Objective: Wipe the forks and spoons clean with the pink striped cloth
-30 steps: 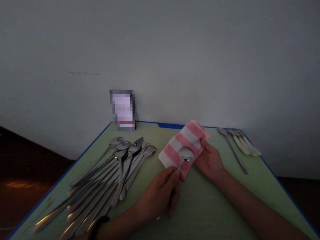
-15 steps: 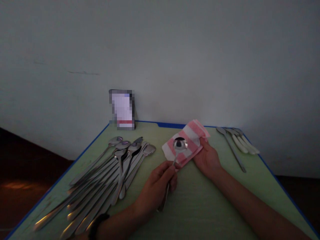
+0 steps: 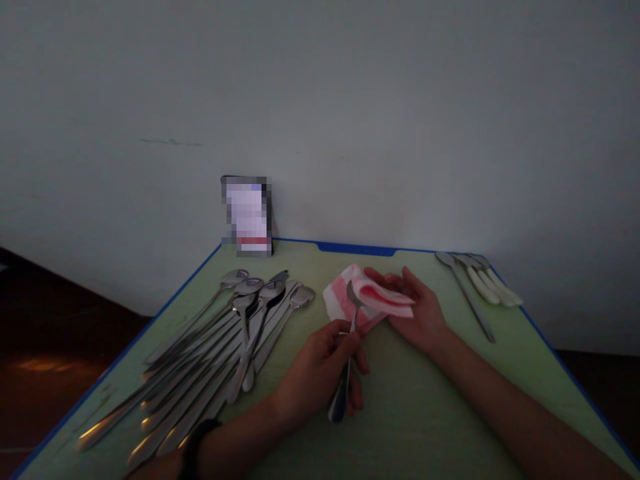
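My left hand (image 3: 320,372) is closed round the handle of a steel spoon (image 3: 347,363). The spoon's bowl lies turned on its edge against a pink and white striped cloth (image 3: 367,299). My right hand (image 3: 417,310) holds that cloth from underneath, its fingers curled up and folding the cloth over the bowl. Both hands hover just above the green table (image 3: 400,413) near its middle.
Several long steel spoons (image 3: 220,347) lie in a heap on the table's left side. Another long spoon (image 3: 465,297) and white-handled spoons (image 3: 487,283) lie at the far right corner. A blurred card (image 3: 247,215) stands against the wall. The table has blue edges.
The spoon has turned from bowl-up to on its edge. My right hand's fingers have folded the cloth over the bowl, where before the cloth lay flat beneath it.
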